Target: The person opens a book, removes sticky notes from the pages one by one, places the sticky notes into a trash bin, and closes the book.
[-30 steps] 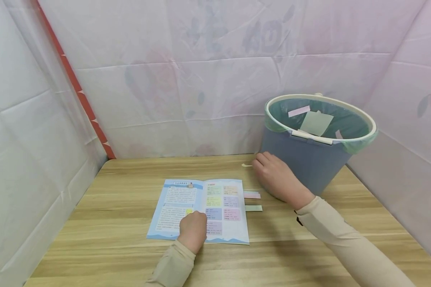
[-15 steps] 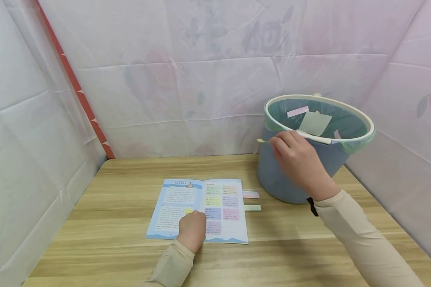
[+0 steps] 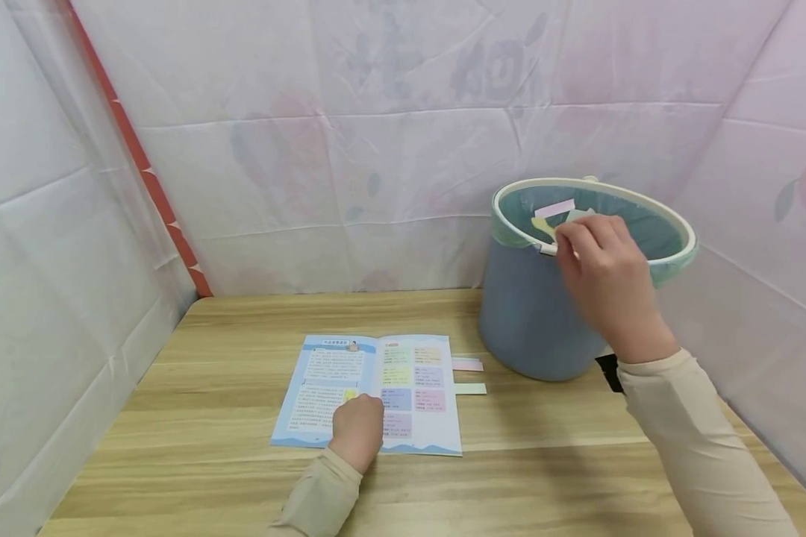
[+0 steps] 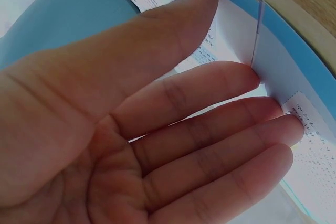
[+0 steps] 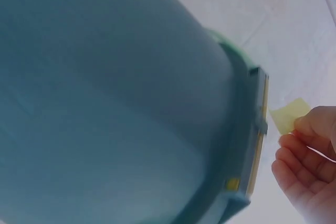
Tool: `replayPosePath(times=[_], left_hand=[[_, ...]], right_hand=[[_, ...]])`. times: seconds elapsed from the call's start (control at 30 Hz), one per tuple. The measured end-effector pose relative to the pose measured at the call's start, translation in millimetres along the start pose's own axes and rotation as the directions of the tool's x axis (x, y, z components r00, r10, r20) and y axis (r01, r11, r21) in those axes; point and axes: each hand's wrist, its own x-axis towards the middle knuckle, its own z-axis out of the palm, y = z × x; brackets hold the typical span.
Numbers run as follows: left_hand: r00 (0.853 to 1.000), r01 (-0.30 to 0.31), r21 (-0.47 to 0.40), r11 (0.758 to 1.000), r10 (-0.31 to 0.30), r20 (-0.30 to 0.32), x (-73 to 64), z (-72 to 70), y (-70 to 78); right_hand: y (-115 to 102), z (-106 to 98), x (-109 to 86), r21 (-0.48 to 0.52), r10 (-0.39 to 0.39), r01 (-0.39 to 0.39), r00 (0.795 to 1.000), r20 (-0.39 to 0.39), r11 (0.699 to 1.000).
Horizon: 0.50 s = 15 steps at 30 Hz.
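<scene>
My right hand (image 3: 611, 280) is raised at the front rim of the grey-blue trash bin (image 3: 533, 321). Between thumb and forefinger it pinches a small yellow sticky note (image 5: 289, 116), which overlaps the bin's opening in the head view. An open booklet (image 3: 436, 436) with blue borders lies flat on the table. My left hand (image 3: 359, 425) rests on its lower middle, near the fold. In the left wrist view the fingers (image 4: 210, 135) lie fairly straight with their tips at the page, and the thumb reaches across the print.
A pink sticky tab (image 3: 468, 365) and a pale green tab (image 3: 471, 388) stick out from the booklet's right edge. Inside the bin's green liner (image 3: 651, 224) a pink paper strip (image 3: 554, 209) shows. White cloth (image 3: 269, 179) walls off the wooden table (image 3: 175, 462).
My right hand has lifted the yellow sticky note from beside the bin, up and to the right to its rim. The left hand has stayed on the booklet.
</scene>
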Motion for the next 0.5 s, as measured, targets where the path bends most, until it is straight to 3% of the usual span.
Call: replayPosePath(times=[0.17,0.5], left_hand=[[1.0,0.005,-0.001,1.0,-0.005,0.01,0.6,0.0,0.7],[1.0,0.004,0.002,1.0,-0.004,0.008,0.1,0.3,2.2]], right_hand=[[7.6,-8.1,3.0,-0.022,0.079,-0.08,0.997,-0.019,0.997],[26.2,-13.1,-4.4,-0.063,0.149,-0.145,0.987,0.067,0.987]])
